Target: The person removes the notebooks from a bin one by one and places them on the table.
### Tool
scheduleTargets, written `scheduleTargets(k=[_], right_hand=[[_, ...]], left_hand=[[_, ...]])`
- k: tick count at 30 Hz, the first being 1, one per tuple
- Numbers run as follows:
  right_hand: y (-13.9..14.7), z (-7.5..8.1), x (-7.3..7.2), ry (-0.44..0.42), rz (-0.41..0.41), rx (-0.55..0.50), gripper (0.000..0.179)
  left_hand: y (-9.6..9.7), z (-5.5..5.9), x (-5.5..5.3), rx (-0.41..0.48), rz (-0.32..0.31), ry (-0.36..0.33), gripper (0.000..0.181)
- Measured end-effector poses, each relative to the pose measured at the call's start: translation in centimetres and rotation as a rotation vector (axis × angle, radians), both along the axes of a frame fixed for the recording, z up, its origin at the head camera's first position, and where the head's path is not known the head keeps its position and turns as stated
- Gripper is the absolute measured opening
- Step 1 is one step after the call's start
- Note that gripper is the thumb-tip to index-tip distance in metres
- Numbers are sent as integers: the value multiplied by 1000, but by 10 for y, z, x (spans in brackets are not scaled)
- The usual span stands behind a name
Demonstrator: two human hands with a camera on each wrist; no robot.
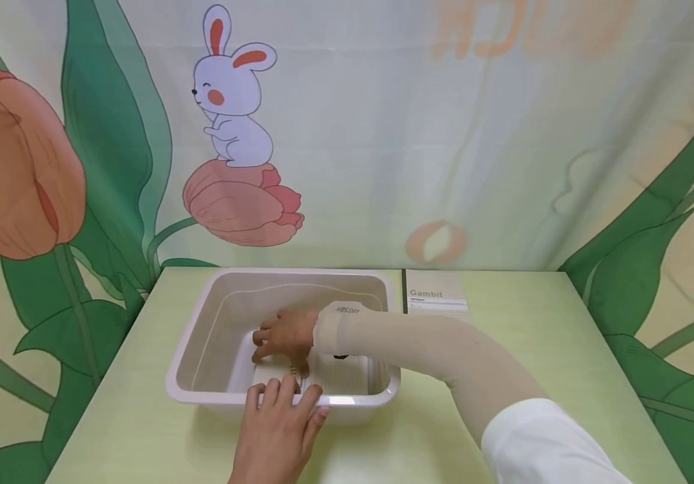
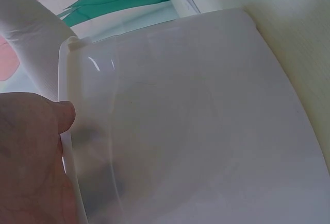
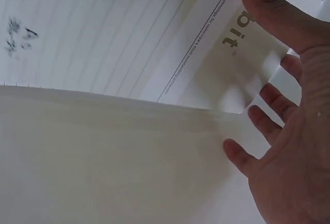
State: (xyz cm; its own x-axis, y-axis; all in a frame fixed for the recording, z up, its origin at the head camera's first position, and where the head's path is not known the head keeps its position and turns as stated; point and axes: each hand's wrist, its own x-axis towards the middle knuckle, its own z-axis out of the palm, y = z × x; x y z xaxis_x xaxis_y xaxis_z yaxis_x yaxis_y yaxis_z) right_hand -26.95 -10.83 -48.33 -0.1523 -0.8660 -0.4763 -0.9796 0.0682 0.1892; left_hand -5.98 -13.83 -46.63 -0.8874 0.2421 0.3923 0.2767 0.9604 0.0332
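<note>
In the head view a light plastic basin (image 1: 298, 274) stands on the table. My left hand (image 1: 277, 427) grips its near rim, fingers hooked over the top; the left wrist view shows the thumb (image 2: 63, 117) at the rim. Inside the basin is my right hand (image 1: 286, 334), fingers spread, above a notepad (image 1: 340, 375). The right wrist view shows the notepad (image 3: 103, 38) as ruled paper with a printed "bit" and dark handwritten marks. There the right thumb (image 3: 273, 13) lies across its printed end, and the other fingers (image 3: 265, 123) are spread at its edge.
A second notepad or booklet printed "Gambit" (image 1: 436, 294) lies on the table (image 1: 516, 336) behind the basin's right side, partly hidden by the right sleeve (image 1: 419, 339). A curtain (image 1: 353, 134) with a rabbit and tulips hangs along the table's far edge.
</note>
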Motion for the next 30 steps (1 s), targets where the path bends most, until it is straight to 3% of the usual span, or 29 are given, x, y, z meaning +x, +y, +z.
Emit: scheduleTargets(k=[6, 14, 23, 30], right_hand=[[0, -3, 0, 11, 11, -3, 91], [-3, -7, -1, -7, -37, 5, 88], [-10, -7, 2, 58, -15, 19, 56], [-13, -11, 4, 99, 0, 9, 55]], left_hand=[[0, 1, 0, -3, 1, -7, 30], [-1, 1, 1, -11, 12, -16, 28], [-1, 1, 2, -10, 16, -16, 29], [-1, 0, 3, -11, 16, -15, 28]])
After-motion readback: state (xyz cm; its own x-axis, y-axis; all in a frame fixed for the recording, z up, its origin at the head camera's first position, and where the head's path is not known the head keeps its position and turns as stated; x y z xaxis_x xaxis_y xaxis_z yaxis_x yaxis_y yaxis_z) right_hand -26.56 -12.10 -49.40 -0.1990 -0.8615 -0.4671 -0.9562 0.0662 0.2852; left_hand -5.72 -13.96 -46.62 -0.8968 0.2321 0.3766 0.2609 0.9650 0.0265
